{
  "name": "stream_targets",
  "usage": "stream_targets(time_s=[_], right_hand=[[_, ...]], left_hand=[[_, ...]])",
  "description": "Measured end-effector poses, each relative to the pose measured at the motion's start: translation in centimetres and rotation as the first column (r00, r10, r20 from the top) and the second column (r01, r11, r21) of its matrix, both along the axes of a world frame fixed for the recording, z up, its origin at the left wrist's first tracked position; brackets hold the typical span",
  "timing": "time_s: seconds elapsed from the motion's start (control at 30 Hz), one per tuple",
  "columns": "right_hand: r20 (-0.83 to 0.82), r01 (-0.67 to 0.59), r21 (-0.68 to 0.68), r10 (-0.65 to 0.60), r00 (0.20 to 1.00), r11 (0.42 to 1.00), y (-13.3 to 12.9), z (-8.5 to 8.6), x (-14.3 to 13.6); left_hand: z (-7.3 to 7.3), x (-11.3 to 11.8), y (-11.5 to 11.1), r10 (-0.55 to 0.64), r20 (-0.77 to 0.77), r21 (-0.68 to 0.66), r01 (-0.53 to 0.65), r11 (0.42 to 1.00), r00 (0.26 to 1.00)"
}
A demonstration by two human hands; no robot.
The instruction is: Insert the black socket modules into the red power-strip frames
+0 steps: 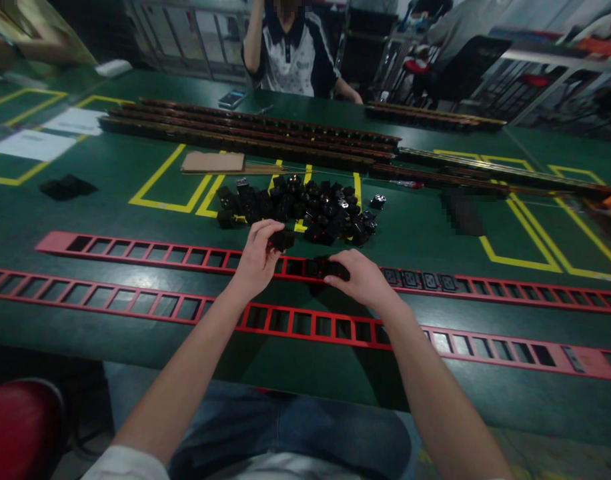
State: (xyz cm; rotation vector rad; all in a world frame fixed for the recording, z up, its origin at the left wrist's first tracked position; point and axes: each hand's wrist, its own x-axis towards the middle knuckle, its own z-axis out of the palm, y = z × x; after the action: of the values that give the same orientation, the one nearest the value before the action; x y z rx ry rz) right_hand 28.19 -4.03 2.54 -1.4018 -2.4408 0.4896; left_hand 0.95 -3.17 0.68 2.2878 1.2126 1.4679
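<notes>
Pinched in my left hand [259, 257] is a black socket module [284, 239], raised above the far red slotted strip [225, 259]. My right hand [358, 273] has its fingers closed on another black socket module [337, 268] at that same strip; whether it is fully seated in a slot I cannot tell. Several black sockets [419, 279] sit in the slots just right of my right hand. Beyond my hands lies a loose pile of black socket modules [305, 203]. Nearer to me runs a second red slotted strip [290, 321].
Long dark metal rails [255, 137] lie across the back of the green table [150, 373]. A cardboard piece [213, 161] is behind the pile. Dark flat pieces [68, 187] lie at left, papers [33, 144] farther left. A person [298, 53] sits opposite.
</notes>
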Motion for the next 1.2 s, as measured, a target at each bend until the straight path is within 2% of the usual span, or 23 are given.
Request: stream_targets(time_s=[0.23, 0.6, 0.8, 0.93, 1.07, 1.2], right_hand=[[-0.006, -0.004, 0.004, 0.004, 1.0, 1.0, 0.03, -0.18, 0.04], [-0.006, -0.001, 0.008, 0.001, 1.0, 1.0, 0.03, -0.12, -0.07], [-0.005, -0.001, 0.006, 0.002, 1.0, 1.0, 0.01, -0.08, -0.01], [-0.008, -0.005, 0.0, 0.005, 1.0, 1.0, -0.04, 0.02, -0.02], [-0.007, -0.003, 0.001, 0.003, 1.0, 1.0, -0.04, 0.02, -0.03], [0.004, -0.001, -0.004, 0.001, 1.0, 1.0, 0.02, -0.08, 0.0]], left_hand=[[0.31, 0.07, -0.33, -0.034, 0.016, -0.088, 0.035, 0.995, 0.999], [0.76, 0.21, -0.42, -0.03, 0.001, -0.035, 0.03, 0.999, 1.0], [0.93, 0.19, -0.56, 0.065, 0.062, -0.093, -0.059, 0.994, 0.996], [0.81, 0.17, -0.8, 0.089, 0.135, -0.097, -0.076, 0.992, 0.987], [0.43, 0.04, -0.95, 0.101, 0.102, -0.13, -0.087, 0.988, 0.99], [0.75, -0.03, -0.94, 0.09, 0.025, -0.087, -0.087, 0.992, 0.996]])
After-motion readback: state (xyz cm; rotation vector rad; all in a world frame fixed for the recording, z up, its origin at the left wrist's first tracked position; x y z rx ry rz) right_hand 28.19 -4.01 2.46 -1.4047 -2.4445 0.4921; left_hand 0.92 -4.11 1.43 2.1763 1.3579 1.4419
